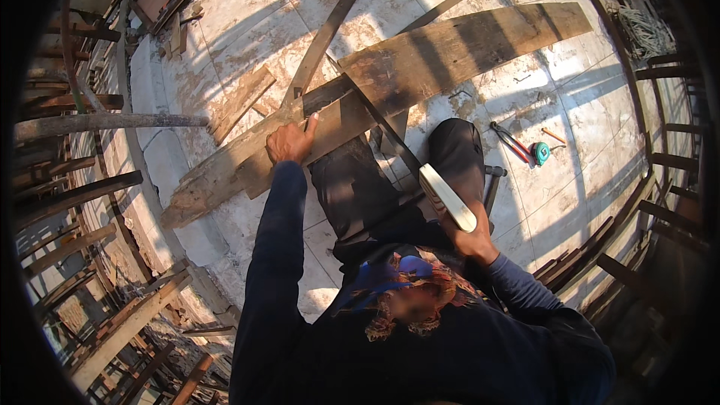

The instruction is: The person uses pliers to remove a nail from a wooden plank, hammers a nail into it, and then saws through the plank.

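A hand saw with a pale handle is gripped in my right hand, beside my right knee. Its dark blade runs up and left to a wide weathered board, with the tip end at that board's left edge. My left hand presses down on a narrower plank left of the blade, its fingers curled and the thumb stretched along the wood. Under and beside that hand lies another rough plank, reaching toward the lower left. Whether the teeth are inside a cut is too small to tell.
Pliers with red handles, a teal tape measure and an orange stick lie on the tiles to the right. A hammer is by my right knee. Long timber strips cross behind the boards. Stacked wood lines the left.
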`<control>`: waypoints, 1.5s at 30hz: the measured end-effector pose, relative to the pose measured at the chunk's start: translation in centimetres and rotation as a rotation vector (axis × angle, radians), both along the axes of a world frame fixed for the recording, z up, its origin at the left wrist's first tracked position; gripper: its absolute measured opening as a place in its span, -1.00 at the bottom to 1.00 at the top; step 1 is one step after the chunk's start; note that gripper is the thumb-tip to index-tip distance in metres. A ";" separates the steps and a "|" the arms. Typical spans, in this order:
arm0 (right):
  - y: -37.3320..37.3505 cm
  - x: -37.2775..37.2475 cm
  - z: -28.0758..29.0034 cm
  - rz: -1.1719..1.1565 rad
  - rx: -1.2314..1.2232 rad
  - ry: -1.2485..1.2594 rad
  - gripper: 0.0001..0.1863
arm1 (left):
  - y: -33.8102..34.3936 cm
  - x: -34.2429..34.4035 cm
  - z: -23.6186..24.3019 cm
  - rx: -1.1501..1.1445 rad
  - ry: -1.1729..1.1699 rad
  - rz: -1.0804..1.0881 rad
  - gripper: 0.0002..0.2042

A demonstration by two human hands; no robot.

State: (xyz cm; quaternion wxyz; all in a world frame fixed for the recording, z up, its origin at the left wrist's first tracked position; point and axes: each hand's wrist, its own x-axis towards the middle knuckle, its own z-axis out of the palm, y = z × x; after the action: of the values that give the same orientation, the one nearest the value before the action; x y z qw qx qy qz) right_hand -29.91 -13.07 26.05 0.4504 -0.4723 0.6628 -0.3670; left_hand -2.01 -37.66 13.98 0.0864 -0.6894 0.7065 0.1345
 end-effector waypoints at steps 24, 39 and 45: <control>-5.0 3.2 -4.3 -0.041 -0.057 -0.051 -0.59 | -0.4 2.3 0.5 -0.048 0.011 0.034 -0.19; -10.2 2.9 -9.9 -0.012 -0.203 -0.212 -0.42 | -0.5 2.7 -1.5 -0.133 -0.006 -0.020 -0.19; -8.0 3.9 -10.7 -0.053 -0.336 -0.185 -0.39 | -0.8 0.7 -0.5 -0.102 -0.002 0.013 -0.16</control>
State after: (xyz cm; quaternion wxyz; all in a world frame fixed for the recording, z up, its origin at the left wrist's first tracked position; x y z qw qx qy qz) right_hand -26.03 -21.12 15.35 0.4144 -0.4876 0.5602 -0.5260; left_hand -1.27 -38.42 13.45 0.0511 -0.6978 0.7077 0.0982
